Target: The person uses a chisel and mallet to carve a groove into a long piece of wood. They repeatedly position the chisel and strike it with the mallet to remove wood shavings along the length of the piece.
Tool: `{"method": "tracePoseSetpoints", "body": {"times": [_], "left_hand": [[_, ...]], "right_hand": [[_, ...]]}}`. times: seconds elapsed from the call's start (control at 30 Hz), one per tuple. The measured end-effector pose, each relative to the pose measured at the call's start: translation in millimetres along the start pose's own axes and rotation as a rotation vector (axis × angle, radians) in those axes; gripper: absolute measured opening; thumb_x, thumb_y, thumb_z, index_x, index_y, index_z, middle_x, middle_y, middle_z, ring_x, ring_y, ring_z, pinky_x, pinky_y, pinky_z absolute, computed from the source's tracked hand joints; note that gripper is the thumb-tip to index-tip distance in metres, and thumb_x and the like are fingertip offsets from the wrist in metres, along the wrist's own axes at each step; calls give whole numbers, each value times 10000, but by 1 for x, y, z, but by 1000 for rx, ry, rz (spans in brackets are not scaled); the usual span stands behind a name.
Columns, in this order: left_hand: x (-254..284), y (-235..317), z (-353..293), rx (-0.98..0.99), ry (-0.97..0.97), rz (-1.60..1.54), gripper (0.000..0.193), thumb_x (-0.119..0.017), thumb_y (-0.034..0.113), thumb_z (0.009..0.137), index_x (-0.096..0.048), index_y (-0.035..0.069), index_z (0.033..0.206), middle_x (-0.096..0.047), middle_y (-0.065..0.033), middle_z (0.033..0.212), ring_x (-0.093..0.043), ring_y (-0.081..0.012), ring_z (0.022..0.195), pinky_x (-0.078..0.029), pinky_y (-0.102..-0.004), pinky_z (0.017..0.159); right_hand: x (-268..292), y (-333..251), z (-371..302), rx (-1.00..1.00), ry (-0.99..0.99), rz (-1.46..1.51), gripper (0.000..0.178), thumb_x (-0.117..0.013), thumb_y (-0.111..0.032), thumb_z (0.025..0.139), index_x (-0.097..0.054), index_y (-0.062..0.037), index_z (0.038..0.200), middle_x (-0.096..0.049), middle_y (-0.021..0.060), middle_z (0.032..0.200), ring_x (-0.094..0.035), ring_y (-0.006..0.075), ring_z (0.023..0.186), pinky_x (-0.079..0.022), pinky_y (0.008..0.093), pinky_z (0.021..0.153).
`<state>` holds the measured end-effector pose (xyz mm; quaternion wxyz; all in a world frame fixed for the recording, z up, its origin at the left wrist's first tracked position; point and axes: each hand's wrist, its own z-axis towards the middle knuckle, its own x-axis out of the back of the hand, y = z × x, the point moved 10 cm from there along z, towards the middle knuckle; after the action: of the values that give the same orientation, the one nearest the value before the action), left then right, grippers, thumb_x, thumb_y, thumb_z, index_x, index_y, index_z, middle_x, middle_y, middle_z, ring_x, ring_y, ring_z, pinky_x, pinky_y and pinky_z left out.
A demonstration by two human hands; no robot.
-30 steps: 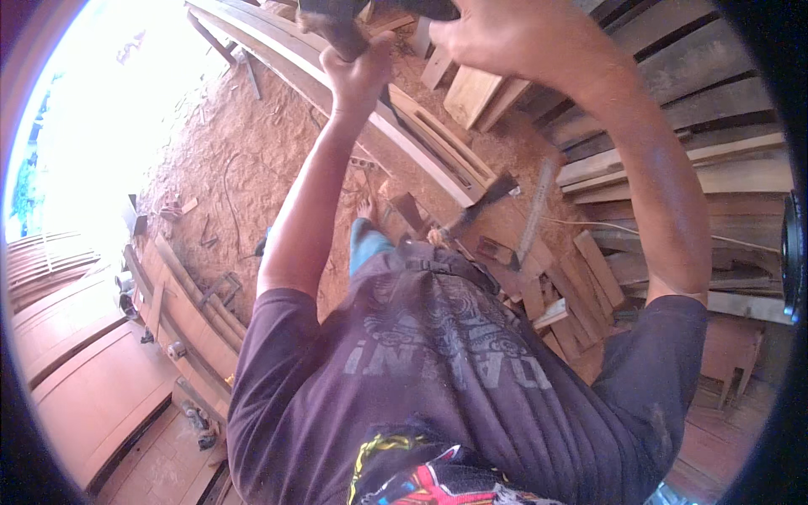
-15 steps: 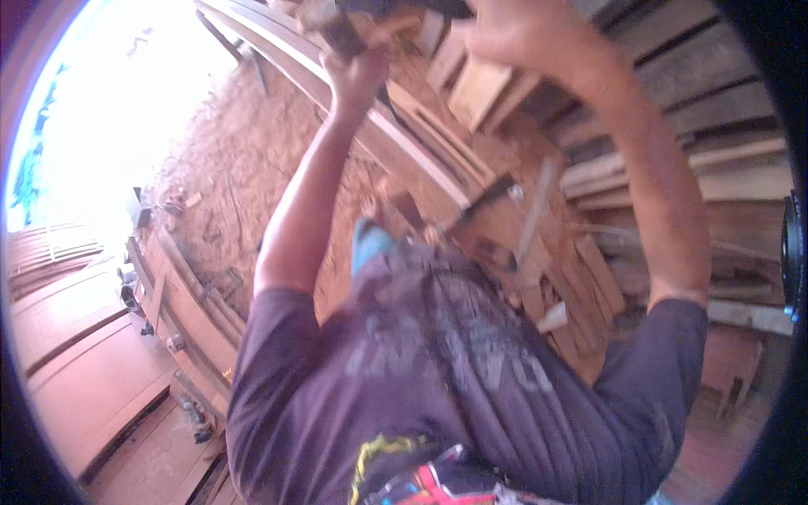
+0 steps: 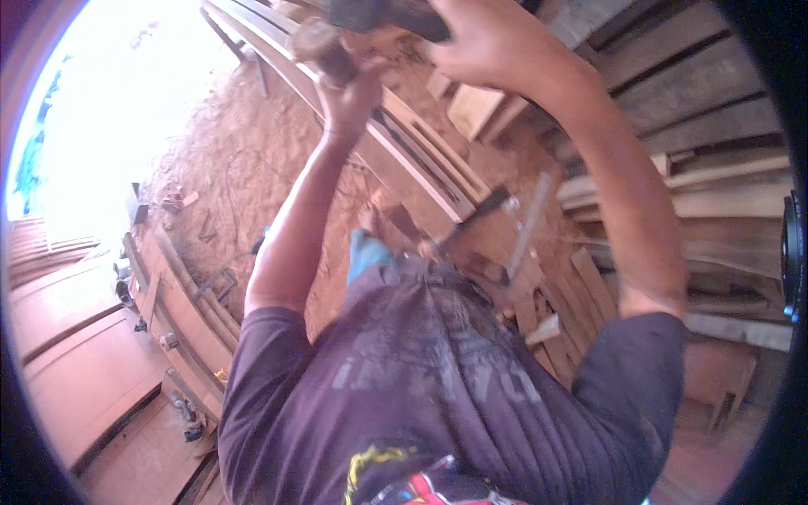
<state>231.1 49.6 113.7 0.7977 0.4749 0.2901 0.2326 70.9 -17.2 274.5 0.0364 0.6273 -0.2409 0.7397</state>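
Woodshop yard: red sawdust ground (image 3: 244,160), long planks (image 3: 421,168) running diagonally across it, stacked boards (image 3: 715,168) on the right, curved wooden frames (image 3: 181,303) at left. Frame is motion-blurred.

Both arms are raised to the top edge of view. Left hand (image 3: 349,93) is clenched around a short round wooden piece (image 3: 320,42), gripping from below. Right hand (image 3: 488,38) sits just beside it, fingers spread over a dark block-like object (image 3: 387,13) at the frame edge; can't tell whether it's a firm grasp or just pressing on it.

Key relation: the wooden piece is ahead of and above the hands, its long axis tilted up-left to down-right, roughly in line with the dark object. Left hand is on the piece; right hand is on the dark object, touching or nearly touching the piece's far end. Contact point is cropped and blurred.
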Motion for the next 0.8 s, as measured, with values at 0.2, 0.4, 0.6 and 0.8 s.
{"method": "tracePoseSetpoints", "body": {"times": [0.2, 0.4, 0.6, 0.8], "left_hand": [[-12, -12, -6, 84, -43, -17, 216, -750, 104, 952, -650, 42, 771, -592, -22, 604, -517, -109, 470, -401, -278, 456], [-39, -17, -8, 118, -62, -41, 194, -763, 99, 940, -647, 49, 793, -596, -13, 631, -545, -106, 500, -421, -277, 460], [-15, 0, -21, -20, 18, 43, 141, -804, 118, 870, -725, 27, 797, -669, -17, 660, -607, -98, 533, -499, -264, 498], [-23, -22, -21, 89, -130, 187, 245, -810, 150, 896, -720, 34, 1092, -758, -65, 852, -706, -114, 691, -588, -276, 625]], "right_hand": [[71, 20, -38, 36, 217, -46, 386, -762, -176, 908, -644, 107, 1141, -725, 299, 941, -750, 404, 902, -594, 457, 806], [86, -8, -69, -6, 268, -23, 361, -734, -152, 924, -637, 98, 1166, -725, 308, 975, -749, 410, 930, -594, 459, 826], [10, -27, -17, -4, -31, 174, 329, -699, -124, 945, -634, 84, 1191, -723, 318, 1021, -748, 411, 956, -596, 459, 852], [-62, 57, -94, -142, 362, 351, 410, -784, -128, 885, -649, 26, 1240, -764, 173, 891, -752, 358, 799, -584, 454, 767]]}}
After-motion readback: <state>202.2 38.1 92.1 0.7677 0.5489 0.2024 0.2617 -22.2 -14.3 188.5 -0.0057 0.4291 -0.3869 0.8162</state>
